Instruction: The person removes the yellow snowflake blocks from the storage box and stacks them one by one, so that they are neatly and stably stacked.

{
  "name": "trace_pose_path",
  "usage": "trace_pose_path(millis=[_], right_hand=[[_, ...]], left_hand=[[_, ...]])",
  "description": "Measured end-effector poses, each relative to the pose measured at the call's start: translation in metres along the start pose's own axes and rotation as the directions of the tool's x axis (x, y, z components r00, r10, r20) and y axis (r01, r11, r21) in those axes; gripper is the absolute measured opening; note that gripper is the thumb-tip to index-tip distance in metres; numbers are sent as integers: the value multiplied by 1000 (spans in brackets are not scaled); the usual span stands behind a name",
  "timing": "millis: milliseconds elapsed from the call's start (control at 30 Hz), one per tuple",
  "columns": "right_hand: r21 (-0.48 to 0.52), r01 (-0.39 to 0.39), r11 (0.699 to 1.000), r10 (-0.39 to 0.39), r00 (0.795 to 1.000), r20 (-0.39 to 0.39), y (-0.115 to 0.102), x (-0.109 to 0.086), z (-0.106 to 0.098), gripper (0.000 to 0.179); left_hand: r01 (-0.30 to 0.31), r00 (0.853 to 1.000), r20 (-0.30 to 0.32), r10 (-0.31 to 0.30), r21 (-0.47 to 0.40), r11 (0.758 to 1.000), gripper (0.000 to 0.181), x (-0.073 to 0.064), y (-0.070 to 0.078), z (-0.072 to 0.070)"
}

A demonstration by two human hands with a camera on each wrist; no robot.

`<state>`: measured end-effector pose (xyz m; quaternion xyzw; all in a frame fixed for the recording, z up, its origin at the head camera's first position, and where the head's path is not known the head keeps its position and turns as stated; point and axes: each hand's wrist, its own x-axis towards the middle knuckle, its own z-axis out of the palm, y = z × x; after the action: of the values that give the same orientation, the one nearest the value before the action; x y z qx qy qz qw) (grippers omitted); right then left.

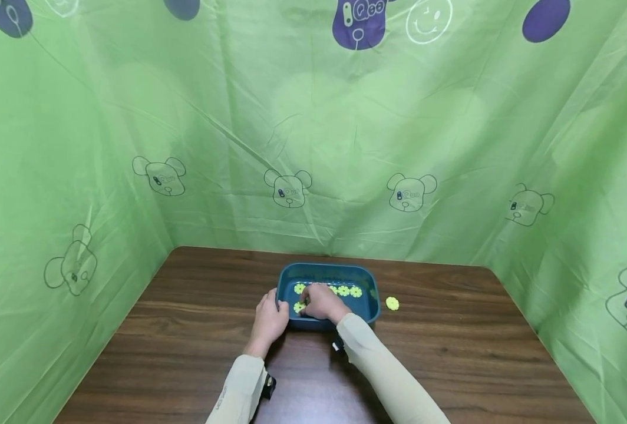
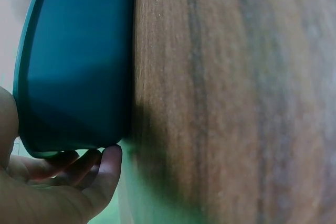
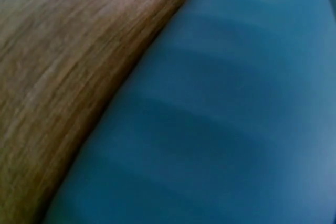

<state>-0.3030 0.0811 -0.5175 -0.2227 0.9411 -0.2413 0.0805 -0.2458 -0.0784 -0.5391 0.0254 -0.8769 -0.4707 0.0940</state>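
A dark blue tub [image 1: 374, 297] stands on the table with yellow flower-shaped pieces [image 1: 343, 291] lying in a row along the far part of its floor. My left hand [image 1: 271, 317] grips the tub's left end, thumb at the rim and fingers [image 2: 109, 169] along the outer wall. Inside the tub, my right hand [image 1: 321, 301] reaches down with curled fingers and pinches a yellow flower-shaped piece [image 1: 297, 307] near the front left corner. Part of the row is hidden behind this hand. The right wrist view shows only the tub's outer side [image 3: 199, 108] and some table.
One more yellow flower-shaped piece [image 1: 392, 303] lies on the wooden table [image 1: 451, 341] to the right of the tub. A green curtain [image 1: 228, 135] with printed bear heads hangs behind the table and along both sides.
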Motion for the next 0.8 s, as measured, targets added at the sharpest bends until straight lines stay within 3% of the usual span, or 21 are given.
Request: trace_pose_path(millis=[233,467,800], right_hand=[[8,-8,1000,8,1000,-7,-1,1,-2,27],[34,-31,999,30,999,23,0,4,2,14],[36,-58,998,57,997,46,-4,8,3,41]], left_hand=[[5,1000,-5,-5,6,1000,46,1,2,-1],[12,1000,-3,-12,-4,1000,46,0,2,-1],[6,1000,-2,-6,-1,1000,46,1,3,-3]])
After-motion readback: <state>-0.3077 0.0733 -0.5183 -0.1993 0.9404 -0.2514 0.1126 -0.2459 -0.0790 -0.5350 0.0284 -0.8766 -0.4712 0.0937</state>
